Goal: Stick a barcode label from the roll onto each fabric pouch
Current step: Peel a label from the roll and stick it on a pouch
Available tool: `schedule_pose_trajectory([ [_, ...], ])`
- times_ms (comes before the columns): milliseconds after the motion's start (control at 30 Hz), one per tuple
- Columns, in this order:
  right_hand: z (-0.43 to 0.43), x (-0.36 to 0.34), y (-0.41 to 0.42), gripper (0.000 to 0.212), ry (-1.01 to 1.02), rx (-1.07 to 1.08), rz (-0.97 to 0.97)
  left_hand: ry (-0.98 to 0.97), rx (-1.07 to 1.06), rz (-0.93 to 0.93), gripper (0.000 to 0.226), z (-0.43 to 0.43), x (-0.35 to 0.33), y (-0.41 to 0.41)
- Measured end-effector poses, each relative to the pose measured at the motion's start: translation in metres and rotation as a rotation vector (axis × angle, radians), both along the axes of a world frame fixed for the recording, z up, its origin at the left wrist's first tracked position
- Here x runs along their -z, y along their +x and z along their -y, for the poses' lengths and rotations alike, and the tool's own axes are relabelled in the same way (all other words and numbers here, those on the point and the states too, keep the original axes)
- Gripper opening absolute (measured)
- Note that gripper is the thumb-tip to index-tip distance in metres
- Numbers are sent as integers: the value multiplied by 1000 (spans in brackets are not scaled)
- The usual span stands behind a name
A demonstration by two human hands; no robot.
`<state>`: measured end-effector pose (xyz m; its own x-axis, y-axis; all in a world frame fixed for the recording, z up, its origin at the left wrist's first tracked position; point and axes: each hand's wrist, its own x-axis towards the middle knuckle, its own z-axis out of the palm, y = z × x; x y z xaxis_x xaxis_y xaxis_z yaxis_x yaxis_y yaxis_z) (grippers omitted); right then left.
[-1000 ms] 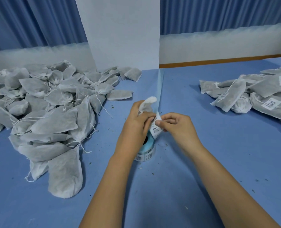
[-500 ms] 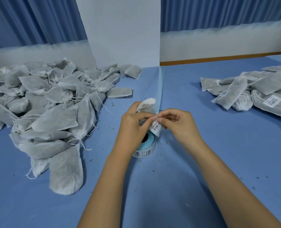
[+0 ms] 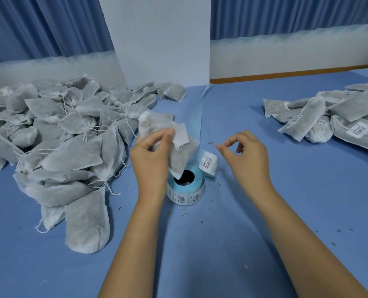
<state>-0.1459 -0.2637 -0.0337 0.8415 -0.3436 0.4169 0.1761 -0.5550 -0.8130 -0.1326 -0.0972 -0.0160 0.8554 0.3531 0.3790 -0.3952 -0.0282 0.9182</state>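
Logged blue table [image 3: 211,254] from the head view, roll of labels [image 3: 186,189] lying flat near centre, hole up, barcodes showing round its side. Saw left hand [image 3: 149,160] at 11 o'clock of the roll, raised off the table, thumb and forefinger pinching a grey fabric pouch [image 3: 178,160] near its gathered top, lower corner hanging over the roll's hole. Noted a plain white rectangle [image 3: 181,136] against the pouch just beside the thumb; could not tell whether a label's back or a fold of cloth. Found right hand [image 3: 246,153] at 2 o'clock of the roll, apart from pouch and roll, fingers loosely curled, thumb and forefinger tips close but parted, gripping nothing visible. Marked one barcode label [image 3: 209,163] curling up from the roll at its 1 o'clock, between the two hands, touched by neither. Traced pale blue backing strip [image 3: 197,121] running from the roll toward 12 o'clock, up to a white upright board [image 3: 161,39]. Saw big heap of grey pouches [image 3: 60,151] at 9 to 10 o'clock, drawstrings tangled. Spotted smaller heap of labelled pouches [image 3: 329,123] at 2 to 3 o'clock, well apart from the hands, barcodes facing up on several. Recorded green crumbs [image 3: 185,215] scattered on the table near 6 o'clock of the roll, blue curtains [image 3: 49,29] behind.
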Motion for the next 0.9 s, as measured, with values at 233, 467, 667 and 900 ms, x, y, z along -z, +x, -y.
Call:
schedule_pose_trajectory([
  [233, -20, -14, -12, 37, 571, -438, -83, 396, 70, 259, 14, 16, 7, -8],
  [467, -16, -16, -12, 32, 672, -429, -131, 566, 104, 438, 12, 17, 13, -5],
  [667, -9, -18, -11, 31, 625, -332, -115, 459, 181, 201, 24, 8, 7, -3],
  [900, 7, -24, -11, 35, 529, -187, 118, 213, 245, 19, 16, -2, 3, -1],
])
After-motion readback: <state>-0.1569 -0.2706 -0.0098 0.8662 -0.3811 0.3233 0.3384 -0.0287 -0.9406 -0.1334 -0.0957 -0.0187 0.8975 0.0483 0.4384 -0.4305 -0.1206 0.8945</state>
